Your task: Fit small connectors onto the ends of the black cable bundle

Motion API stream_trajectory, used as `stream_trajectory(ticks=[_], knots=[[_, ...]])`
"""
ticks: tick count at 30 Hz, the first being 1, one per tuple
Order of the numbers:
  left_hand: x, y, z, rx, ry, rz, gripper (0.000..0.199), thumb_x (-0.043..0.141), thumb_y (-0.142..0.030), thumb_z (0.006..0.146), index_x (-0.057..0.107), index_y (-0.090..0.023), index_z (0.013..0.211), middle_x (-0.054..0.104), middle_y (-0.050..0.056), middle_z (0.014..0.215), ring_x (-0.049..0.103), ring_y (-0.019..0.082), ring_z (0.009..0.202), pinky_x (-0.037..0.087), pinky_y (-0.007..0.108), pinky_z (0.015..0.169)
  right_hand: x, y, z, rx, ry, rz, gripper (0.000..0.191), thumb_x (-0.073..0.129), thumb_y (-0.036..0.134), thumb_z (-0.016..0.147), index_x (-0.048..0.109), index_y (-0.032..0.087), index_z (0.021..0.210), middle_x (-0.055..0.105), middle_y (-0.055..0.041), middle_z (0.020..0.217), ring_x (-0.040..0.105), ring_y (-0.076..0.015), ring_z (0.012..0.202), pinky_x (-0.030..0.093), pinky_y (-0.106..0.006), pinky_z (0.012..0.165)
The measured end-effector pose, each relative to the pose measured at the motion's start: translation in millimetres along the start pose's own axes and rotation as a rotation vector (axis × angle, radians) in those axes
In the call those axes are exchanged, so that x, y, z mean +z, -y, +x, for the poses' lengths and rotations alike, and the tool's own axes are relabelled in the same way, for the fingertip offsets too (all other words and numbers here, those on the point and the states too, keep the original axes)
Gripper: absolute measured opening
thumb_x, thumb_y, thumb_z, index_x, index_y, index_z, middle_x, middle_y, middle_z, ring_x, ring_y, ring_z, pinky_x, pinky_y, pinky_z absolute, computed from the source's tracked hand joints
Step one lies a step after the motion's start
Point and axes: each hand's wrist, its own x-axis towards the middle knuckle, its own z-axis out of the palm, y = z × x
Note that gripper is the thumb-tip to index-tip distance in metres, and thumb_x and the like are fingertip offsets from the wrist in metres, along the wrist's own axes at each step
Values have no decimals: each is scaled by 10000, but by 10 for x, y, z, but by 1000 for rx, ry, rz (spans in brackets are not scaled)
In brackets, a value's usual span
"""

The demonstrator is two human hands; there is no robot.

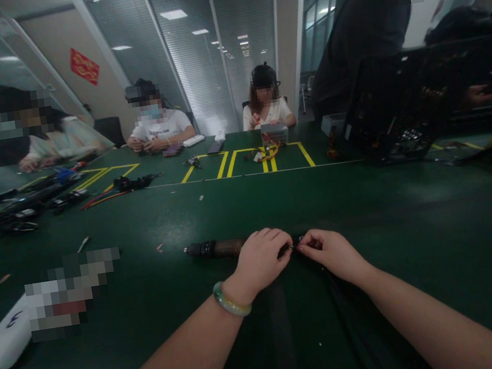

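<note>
An electric screwdriver [223,248] lies across the green table, its black collar and small metal tip pointing left. My left hand [263,256] rests over its rear part with fingers curled round it. At the tail end, my right hand [328,252] pinches something small and dark, close to my left fingertips; what it is cannot be made out. A dark cable [346,311] runs from below my right hand toward the table's near edge. A green and yellow bangle [231,301] circles my left wrist.
A white device [5,337] lies at the left. Bundled black cables [14,210] sit farther back on that side. A black computer case [387,108] stands at the right. Across the table sit several people, one near a grey box [275,132] with coloured wires.
</note>
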Motion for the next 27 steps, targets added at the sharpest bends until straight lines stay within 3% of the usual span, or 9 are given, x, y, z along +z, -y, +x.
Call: stream_trajectory(ticks=[10,18,27], knots=[[-14,-30,15,-50,-23,-9,168,648,-253,822,567,-220,966,611,10,924,565,210,895,423,341,782,29,-38,35,-10,-15,-7,129,589,305,858,677,214,833,709,12,808,639,-155,700,441,-239,616],[-24,-14,18,1,4,-8,70,591,-205,870,587,-226,937,618,10,987,563,198,925,420,338,799,4,-7,14,3,-6,11,121,596,312,861,684,229,854,715,12,829,645,-162,715,452,-241,616],[-6,-2,12,-12,-11,-26,104,609,-260,875,586,-225,970,621,10,986,573,198,929,429,342,816,-5,14,2,27,4,25,156,582,348,875,682,228,865,710,1,852,644,-166,717,467,-246,611]])
